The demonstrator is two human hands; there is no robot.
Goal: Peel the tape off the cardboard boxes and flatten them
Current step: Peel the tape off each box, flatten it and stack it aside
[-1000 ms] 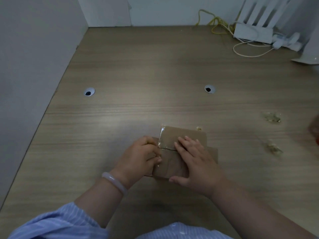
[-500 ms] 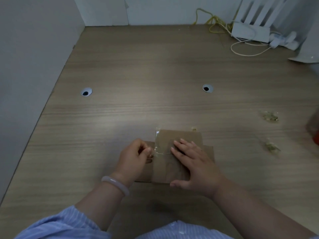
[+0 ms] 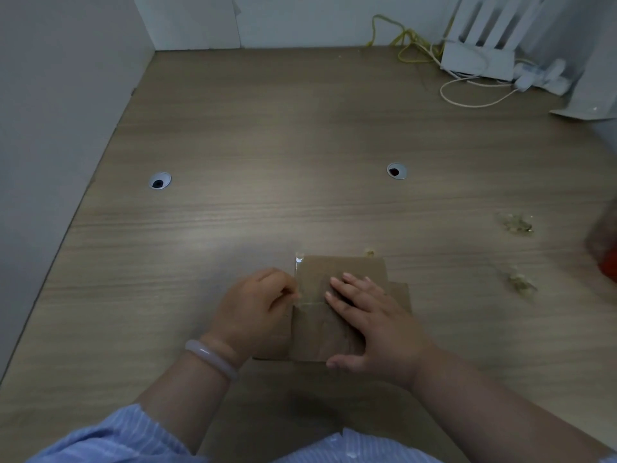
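Note:
A small brown cardboard box (image 3: 347, 267) lies flattened on the wooden table, near me at the centre. A strip of clear tape (image 3: 302, 282) runs along its left part, shiny at the far end. My left hand (image 3: 257, 305) pinches the tape's left edge with curled fingers. My right hand (image 3: 370, 315) lies flat on the cardboard with straight fingers and presses it down, covering its right half.
Two crumpled tape scraps (image 3: 516, 223) (image 3: 521, 282) lie on the table to the right. A reddish blurred object (image 3: 606, 248) is at the right edge. Two cable holes (image 3: 159, 180) (image 3: 396, 170) sit farther out. A white device (image 3: 480, 58) with cables stands at the back right.
The left hand has shifted left off the cardboard, drawing the tape edge with it. The right hand stays pressed on the box.

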